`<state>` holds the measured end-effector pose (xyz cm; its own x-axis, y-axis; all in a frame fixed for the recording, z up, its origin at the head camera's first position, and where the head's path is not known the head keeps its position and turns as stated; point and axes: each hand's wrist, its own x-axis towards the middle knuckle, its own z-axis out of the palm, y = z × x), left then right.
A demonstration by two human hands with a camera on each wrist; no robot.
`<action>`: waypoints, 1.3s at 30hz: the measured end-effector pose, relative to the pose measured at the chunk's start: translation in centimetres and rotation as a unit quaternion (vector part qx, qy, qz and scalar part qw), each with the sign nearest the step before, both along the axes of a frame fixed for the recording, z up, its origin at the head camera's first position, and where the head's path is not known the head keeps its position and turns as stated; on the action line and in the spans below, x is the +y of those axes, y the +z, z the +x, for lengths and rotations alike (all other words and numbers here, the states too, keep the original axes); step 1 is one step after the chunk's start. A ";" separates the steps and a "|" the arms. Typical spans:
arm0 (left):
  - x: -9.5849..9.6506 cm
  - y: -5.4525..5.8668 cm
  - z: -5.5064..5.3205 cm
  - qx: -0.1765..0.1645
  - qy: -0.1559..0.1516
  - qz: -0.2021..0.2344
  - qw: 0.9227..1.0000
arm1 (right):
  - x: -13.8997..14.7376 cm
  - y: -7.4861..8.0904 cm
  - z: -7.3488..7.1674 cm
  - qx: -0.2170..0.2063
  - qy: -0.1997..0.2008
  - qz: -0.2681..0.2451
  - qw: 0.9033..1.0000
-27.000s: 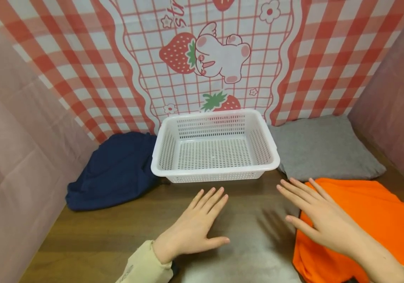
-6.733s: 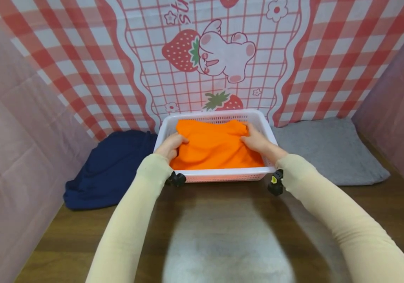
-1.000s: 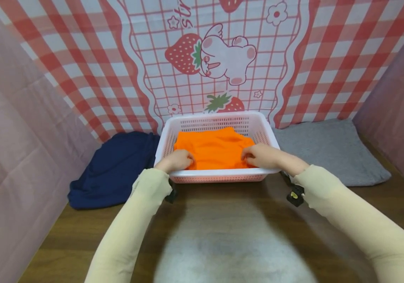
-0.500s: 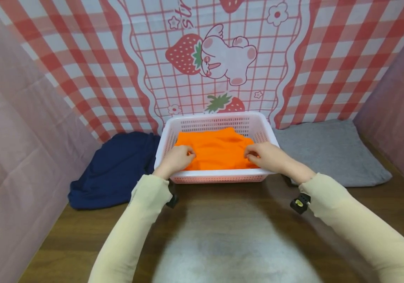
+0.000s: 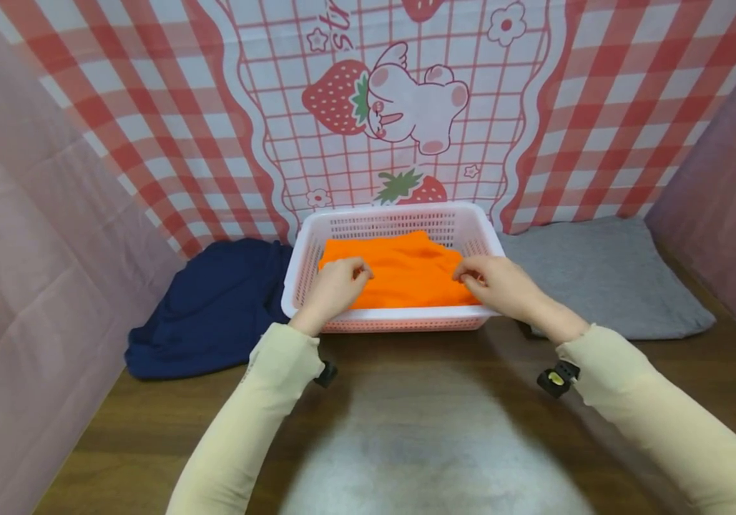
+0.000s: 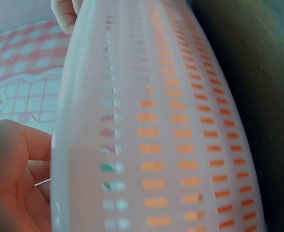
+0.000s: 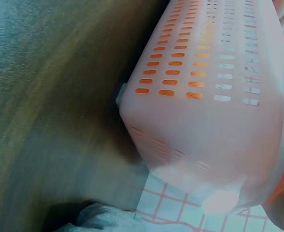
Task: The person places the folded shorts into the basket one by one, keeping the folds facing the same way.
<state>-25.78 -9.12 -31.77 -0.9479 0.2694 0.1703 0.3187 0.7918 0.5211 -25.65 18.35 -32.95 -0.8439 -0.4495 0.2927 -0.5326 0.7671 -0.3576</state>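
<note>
A folded orange cloth (image 5: 400, 265) lies in the white perforated basket (image 5: 400, 313), its colour showing through the slots in both wrist views. My left hand (image 5: 337, 286) is over the basket's front left part, fingers loosely curled and overlapping the cloth in the head view. Over the front right part is my right hand (image 5: 501, 286), its fingers bent and thumb apart, with nothing seen between them. In the left wrist view, my left hand (image 6: 11, 169) shows bent fingers beyond the basket's rim (image 6: 60, 145). The right wrist view shows mostly the basket's outer wall (image 7: 214, 130).
A folded navy cloth (image 5: 213, 307) lies left of the basket, and a folded grey cloth (image 5: 599, 279) lies to its right. Behind stands a red-and-white checked curtain (image 5: 638, 93). The wooden table (image 5: 432, 429) extends in front, with pink fabric (image 5: 26, 214) at the sides.
The orange cloth was on the table at right 27 seconds ago; 6.7 seconds ago both hands held it in the basket. During the last second both hands let go and drew up, shifting right.
</note>
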 end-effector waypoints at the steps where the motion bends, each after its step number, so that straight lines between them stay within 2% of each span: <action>1: 0.2 0.1 0.1 0.006 0.000 0.002 1.000 | 0.1 0.0 0.1 0.006 -0.002 -0.004 1.000; 7: 1.6 0.3 0.9 0.038 -0.013 0.011 0.999 | 0.5 -0.2 0.9 0.055 -0.011 -0.038 0.998; 13: 2.8 0.6 2.0 0.048 -0.039 0.030 0.998 | 1.2 -0.4 1.6 0.094 -0.021 -0.084 0.992; 19: 4.0 0.7 2.7 0.050 -0.060 0.032 0.996 | 2.1 -0.4 2.2 0.102 -0.031 -0.102 0.989; 28: 5.9 0.3 3.9 0.046 -0.096 0.050 0.993 | 3.5 -0.7 2.9 0.154 -0.041 -0.113 0.981; 32: 6.8 0.2 4.4 0.044 -0.116 0.046 0.991 | 4.1 -0.8 3.3 0.160 -0.050 -0.124 0.978; 39: 8.4 0.5 5.2 0.066 -0.141 0.013 0.988 | 5.2 -0.7 4.0 0.154 -0.081 -0.134 0.976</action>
